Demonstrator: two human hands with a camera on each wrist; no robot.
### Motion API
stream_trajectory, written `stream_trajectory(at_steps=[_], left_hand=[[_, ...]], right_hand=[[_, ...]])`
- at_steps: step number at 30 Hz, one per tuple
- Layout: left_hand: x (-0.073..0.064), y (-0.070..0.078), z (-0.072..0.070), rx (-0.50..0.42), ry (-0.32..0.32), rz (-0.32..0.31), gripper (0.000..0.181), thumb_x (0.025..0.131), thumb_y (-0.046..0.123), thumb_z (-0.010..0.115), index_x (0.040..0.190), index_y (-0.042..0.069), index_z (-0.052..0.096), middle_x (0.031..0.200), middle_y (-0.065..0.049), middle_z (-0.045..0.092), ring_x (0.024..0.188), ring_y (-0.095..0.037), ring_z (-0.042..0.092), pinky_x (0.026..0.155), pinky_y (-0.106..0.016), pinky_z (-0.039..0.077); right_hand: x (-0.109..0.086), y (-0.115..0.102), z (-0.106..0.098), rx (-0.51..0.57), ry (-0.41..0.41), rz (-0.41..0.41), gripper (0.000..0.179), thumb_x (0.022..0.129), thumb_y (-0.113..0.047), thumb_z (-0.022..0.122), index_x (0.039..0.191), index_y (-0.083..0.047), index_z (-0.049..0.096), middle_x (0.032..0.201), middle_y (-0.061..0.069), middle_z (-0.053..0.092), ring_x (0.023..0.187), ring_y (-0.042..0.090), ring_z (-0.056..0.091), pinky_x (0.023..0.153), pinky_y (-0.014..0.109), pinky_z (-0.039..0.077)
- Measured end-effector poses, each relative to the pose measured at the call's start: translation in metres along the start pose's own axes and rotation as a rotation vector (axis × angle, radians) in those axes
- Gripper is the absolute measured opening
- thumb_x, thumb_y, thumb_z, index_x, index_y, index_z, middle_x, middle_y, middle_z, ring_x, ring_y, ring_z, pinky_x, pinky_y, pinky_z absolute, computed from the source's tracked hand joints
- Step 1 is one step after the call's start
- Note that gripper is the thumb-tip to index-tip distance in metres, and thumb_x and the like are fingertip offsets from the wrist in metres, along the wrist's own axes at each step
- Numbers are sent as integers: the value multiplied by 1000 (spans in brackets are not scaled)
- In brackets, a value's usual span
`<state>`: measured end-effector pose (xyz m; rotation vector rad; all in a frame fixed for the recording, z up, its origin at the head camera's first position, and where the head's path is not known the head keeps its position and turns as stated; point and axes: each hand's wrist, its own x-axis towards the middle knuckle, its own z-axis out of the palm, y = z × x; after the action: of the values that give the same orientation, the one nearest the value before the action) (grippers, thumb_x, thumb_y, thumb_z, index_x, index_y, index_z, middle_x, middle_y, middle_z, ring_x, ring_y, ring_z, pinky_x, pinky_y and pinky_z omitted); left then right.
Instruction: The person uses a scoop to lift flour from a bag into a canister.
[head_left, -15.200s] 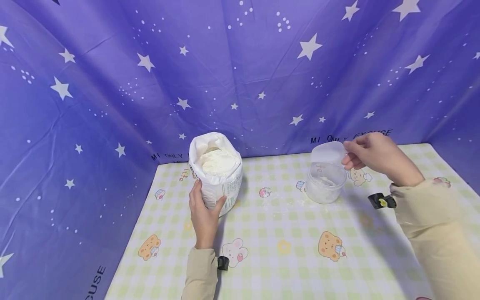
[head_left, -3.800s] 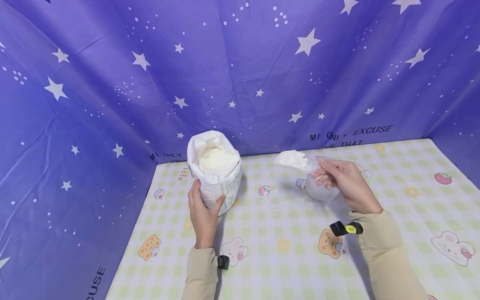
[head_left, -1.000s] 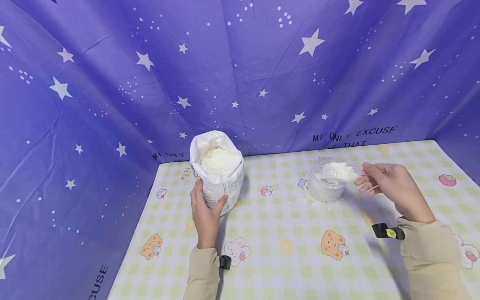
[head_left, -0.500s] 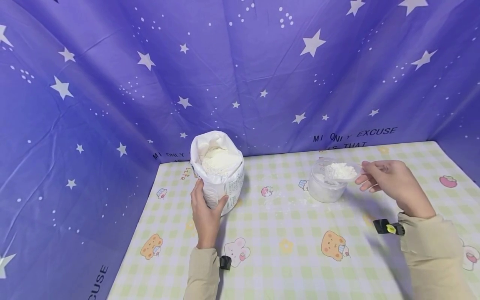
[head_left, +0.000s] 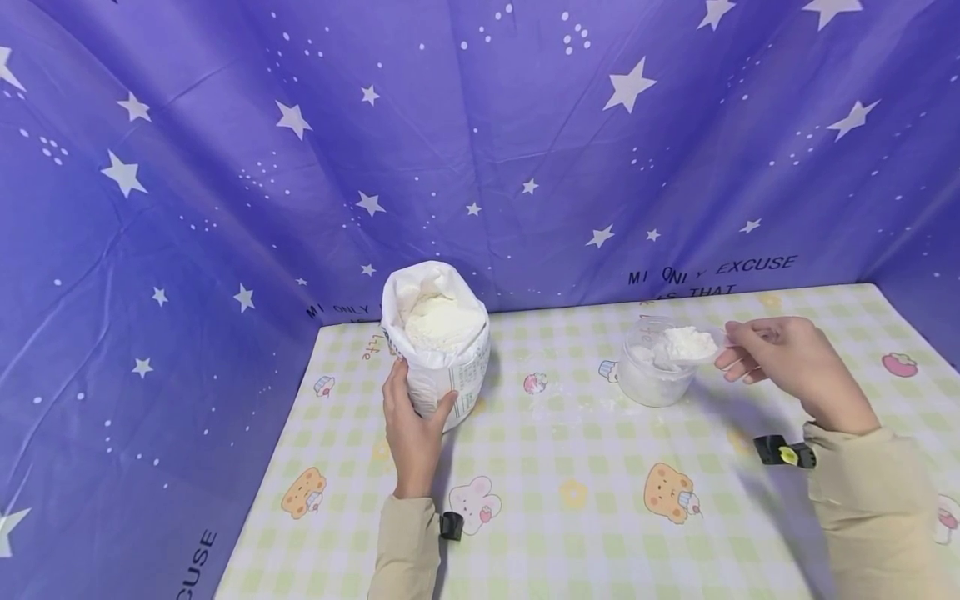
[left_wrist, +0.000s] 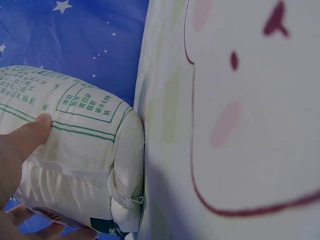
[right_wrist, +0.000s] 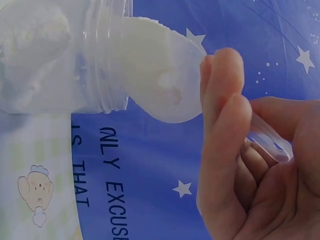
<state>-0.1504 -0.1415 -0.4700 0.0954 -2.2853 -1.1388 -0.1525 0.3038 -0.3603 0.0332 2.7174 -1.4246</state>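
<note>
My left hand [head_left: 412, 425] grips the lower side of an upright, open-topped white bag of flour [head_left: 467, 379], thumb at the front. Green print and a boxed table show on the bag [left_wrist: 75, 135] in the left wrist view. In my right hand [head_left: 795, 362], thumb and fingers pinch the handle of a clear plastic scoop [right_wrist: 170, 75]. White flour [head_left: 686, 342] is heaped in the scoop, whose bowl is close over the right rim of a clear round tub [head_left: 654, 387]. Inside the tub lies more flour [right_wrist: 37, 55].
Light green checked cloth [head_left: 525, 533] with cartoon prints covers the table. A dusting of spilled flour [head_left: 555, 404] lies between bag and tub. Blue star-printed curtain [head_left: 480, 150] stands behind the table's back edge and along both sides.
Earlier the scoop was tipped over the tub, then loaded left of it; now it is over the tub's right rim. Flour in the tub has increased. The left hand has stayed on the bag.
</note>
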Motion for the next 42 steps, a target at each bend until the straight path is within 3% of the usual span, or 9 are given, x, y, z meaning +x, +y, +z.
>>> stream_trajectory(at_steps=[8, 19, 34, 42], left_hand=[[-2, 0, -1, 6, 3, -14, 84, 77, 25, 86, 147, 8, 41, 152, -11, 40, 142, -31, 37, 115, -52, 34], [0, 0, 0, 3, -3, -16, 84, 78, 25, 85, 147, 7, 41, 153, -12, 39, 143, -31, 37, 116, -50, 33], [1, -1, 1, 13, 1, -2, 84, 78, 26, 85, 146, 7, 41, 152, -12, 40, 142, -31, 38, 116, -51, 34], [1, -1, 1, 3, 0, -3, 84, 78, 26, 85, 146, 7, 41, 152, -11, 40, 143, -31, 37, 116, -51, 33]], right_hand=[[1, -1, -2, -39, 15, -11, 57, 105, -39, 43, 117, 14, 60, 77, 2, 75, 66, 12, 70, 60, 29, 59], [2, -13, -5, -231, 34, -50, 56, 105, -42, 40, 92, 2, 73, 75, 5, 74, 61, 12, 67, 57, 27, 55], [2, -21, -9, -254, 19, -39, 53, 106, -40, 40, 102, 6, 68, 78, 3, 76, 62, 8, 68, 58, 25, 55], [-1, -23, -11, -244, 53, -63, 51, 105, -37, 42, 103, 7, 67, 75, 1, 75, 60, 8, 68, 56, 24, 54]])
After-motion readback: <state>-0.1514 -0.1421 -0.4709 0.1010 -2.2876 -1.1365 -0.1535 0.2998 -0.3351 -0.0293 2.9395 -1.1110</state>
